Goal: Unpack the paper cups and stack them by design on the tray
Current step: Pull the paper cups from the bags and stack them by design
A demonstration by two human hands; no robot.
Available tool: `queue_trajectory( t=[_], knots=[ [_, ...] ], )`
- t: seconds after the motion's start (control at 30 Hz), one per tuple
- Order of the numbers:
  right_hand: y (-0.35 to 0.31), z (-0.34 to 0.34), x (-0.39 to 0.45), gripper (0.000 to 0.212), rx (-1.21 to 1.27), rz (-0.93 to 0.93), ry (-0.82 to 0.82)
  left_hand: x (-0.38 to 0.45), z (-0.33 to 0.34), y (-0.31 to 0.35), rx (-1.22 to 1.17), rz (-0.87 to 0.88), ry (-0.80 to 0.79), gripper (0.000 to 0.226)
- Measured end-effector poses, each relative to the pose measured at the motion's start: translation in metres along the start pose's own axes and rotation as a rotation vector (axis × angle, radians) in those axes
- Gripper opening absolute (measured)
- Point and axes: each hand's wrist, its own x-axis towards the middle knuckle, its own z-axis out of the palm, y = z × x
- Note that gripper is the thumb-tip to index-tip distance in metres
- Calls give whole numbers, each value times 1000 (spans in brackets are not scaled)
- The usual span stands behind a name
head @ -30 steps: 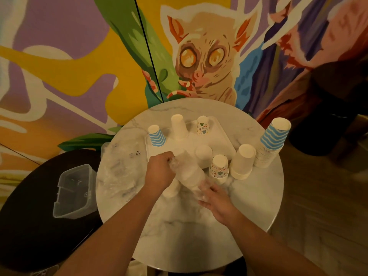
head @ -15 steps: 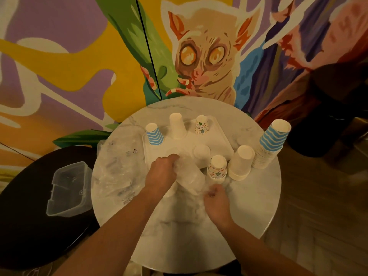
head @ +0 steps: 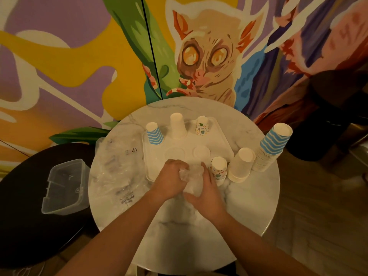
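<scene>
Paper cups in a clear wrapper [head: 192, 177] sit at the tray [head: 223, 134] edge, left hand [head: 169, 181] and right hand [head: 206, 193] grips clamped on it; a tug may topple the patterned stack [head: 218, 169] just beside.

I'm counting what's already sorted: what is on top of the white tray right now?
On the white tray stand three upside-down cups: a blue-striped cup, a plain white cup and a patterned cup. Both hands cover its near edge.

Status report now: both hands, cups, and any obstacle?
Left hand and right hand both shut on clear wrapper. Tray holds three cup stacks. Patterned cup close beside right hand.
</scene>
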Motion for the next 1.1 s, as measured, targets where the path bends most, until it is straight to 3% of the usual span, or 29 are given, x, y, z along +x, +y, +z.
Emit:
queue_trajectory(
  t=[0.13, 0.27, 0.43, 0.6, 0.83, 1.0, 1.1],
  knots=[
    [2, 4, 13, 87, 2, 20, -28, 3, -7, 0, -90, -123, -49, 41],
    [1, 7, 20, 95, 8, 17, -25, 6, -7, -3, -225, -208, 20, 38],
    [4, 12, 23, 72, -18, -43, -1, 7, -7, -7, -289, -232, -14, 24],
    [11, 19, 27, 75, -140, -32, -7, 5, 0, -4, -362, -247, -3, 10],
    [5, 17, 22, 109, -358, 19, -80, 9, 2, -2, -463, -326, 70, 7],
    [4, 19, 24, 106, -182, 127, -20, 12, 6, -5, -519, -370, 102, 10],
    [1, 20, 27, 103, -23, 150, 24, 12, 7, -6, -746, -441, 206, 22]
  ],
)
